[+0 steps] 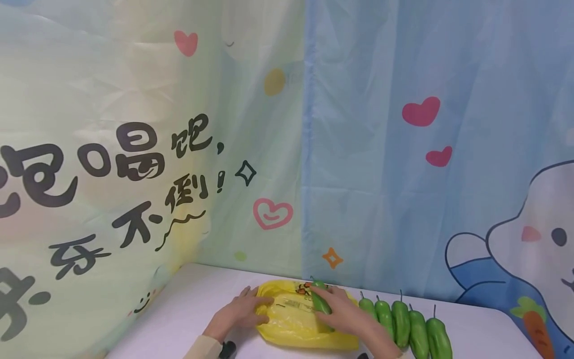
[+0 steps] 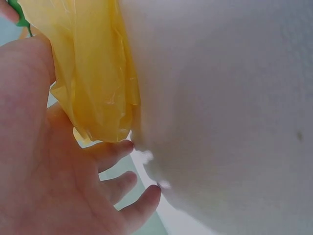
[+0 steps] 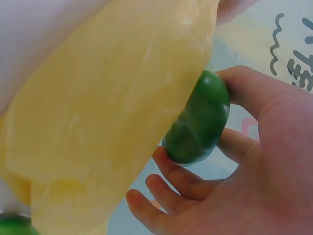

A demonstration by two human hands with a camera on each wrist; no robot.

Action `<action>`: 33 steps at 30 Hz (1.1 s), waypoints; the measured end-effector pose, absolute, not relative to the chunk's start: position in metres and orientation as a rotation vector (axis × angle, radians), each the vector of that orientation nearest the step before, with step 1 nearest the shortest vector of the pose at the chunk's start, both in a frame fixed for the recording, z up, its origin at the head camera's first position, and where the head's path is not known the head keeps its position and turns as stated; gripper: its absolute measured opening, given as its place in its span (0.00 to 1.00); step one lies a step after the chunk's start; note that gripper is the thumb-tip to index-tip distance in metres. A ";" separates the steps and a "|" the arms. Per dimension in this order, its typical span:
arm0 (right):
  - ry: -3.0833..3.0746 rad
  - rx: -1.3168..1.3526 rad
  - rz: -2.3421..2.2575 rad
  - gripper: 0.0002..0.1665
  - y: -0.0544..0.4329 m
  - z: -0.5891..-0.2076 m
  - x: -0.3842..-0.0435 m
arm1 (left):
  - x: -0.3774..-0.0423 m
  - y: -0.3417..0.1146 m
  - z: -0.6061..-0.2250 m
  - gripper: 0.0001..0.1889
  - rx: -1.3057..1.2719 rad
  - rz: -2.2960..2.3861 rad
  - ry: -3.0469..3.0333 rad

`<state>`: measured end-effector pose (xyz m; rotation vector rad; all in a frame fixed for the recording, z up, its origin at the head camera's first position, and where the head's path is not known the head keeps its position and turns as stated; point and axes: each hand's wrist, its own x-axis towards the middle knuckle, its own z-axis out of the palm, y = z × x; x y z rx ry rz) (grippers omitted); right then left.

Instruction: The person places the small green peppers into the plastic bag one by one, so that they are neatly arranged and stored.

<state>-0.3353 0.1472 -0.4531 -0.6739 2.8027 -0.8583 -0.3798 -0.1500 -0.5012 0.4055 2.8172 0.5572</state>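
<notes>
A yellow plastic bag (image 1: 291,319) with dark and red print lies on the white table. My left hand (image 1: 244,310) holds the bag's left edge between thumb and fingers; in the left wrist view the thin plastic (image 2: 100,73) hangs over the index finger, and the other fingers are bent and spread. With thumb and fingers, my right hand (image 1: 343,309) grips a green pepper (image 1: 320,298) against the bag's upper right part. The right wrist view shows this pepper (image 3: 203,117) touching the bag's surface (image 3: 112,107).
Several green peppers (image 1: 401,324) lie side by side in a row right of the bag, stems pointing away. The white table (image 1: 211,284) reaches back to printed curtains (image 1: 350,149). A dark object (image 1: 227,350) shows beside the left wrist.
</notes>
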 end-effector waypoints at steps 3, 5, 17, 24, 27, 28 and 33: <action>2.805 -0.692 -0.869 0.36 0.142 -0.452 -0.335 | -0.379 -0.150 -0.499 0.26 0.410 0.535 2.823; 2.806 -0.708 -0.874 0.35 0.138 -0.452 -0.336 | -0.379 -0.149 -0.499 0.26 0.410 0.528 2.826; 2.783 -0.727 -0.856 0.34 0.116 -0.457 -0.341 | -0.379 -0.149 -0.498 0.26 0.429 0.513 2.827; 2.773 -0.687 -0.861 0.35 0.101 -0.462 -0.342 | -0.380 -0.149 -0.498 0.26 0.418 0.513 2.826; 2.776 -0.668 -0.852 0.35 0.095 -0.463 -0.343 | -0.380 -0.149 -0.498 0.26 0.420 0.519 2.829; 2.777 -0.658 -0.856 0.35 0.093 -0.464 -0.344 | -0.380 -0.150 -0.498 0.26 0.423 0.521 2.830; 2.780 -0.620 -0.892 0.36 0.083 -0.467 -0.345 | -0.379 -0.150 -0.498 0.26 0.427 0.526 2.828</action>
